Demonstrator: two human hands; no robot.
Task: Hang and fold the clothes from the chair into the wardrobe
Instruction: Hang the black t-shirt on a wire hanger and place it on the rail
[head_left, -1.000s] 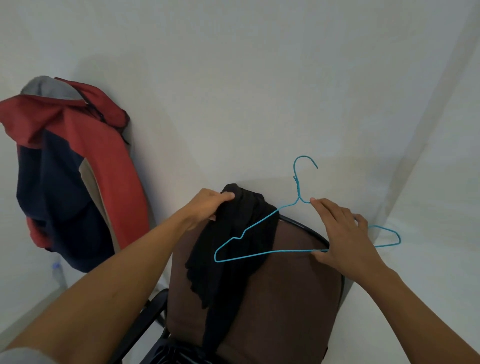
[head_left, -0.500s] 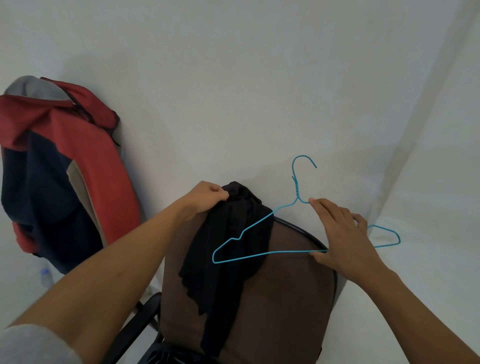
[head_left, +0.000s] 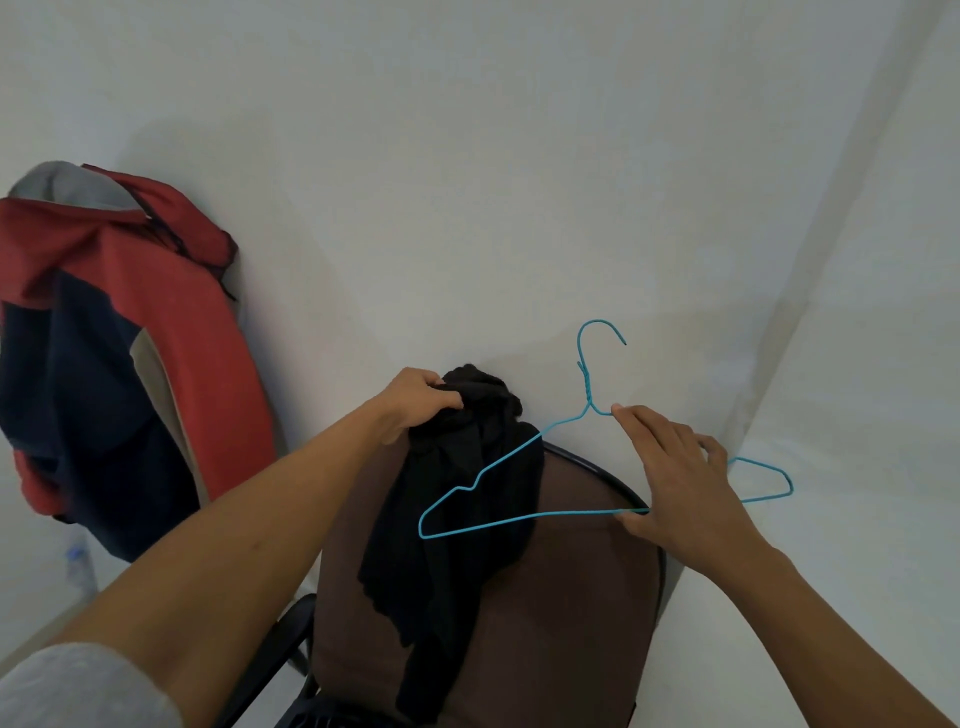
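A black garment (head_left: 457, 519) is draped over the top of a brown chair back (head_left: 571, 613). My left hand (head_left: 415, 402) grips the garment's bunched top edge. My right hand (head_left: 680, 483) holds a blue wire hanger (head_left: 498, 467) by its shoulder and bottom bar, hook pointing up, in front of the garment and chair back. The hanger's left half overlaps the black cloth; its right tip sticks out past my hand. No wardrobe is in view.
A red, navy and grey jacket (head_left: 104, 338) hangs on the white wall at the left. A plastic bottle (head_left: 78, 561) stands on the floor below it. The chair's black armrest (head_left: 270, 654) shows at the lower left. A wall corner runs down the right side.
My left hand has lifted the top of the black garment slightly higher. The hanger and right hand have stayed almost still. The view has shifted a little to the right.
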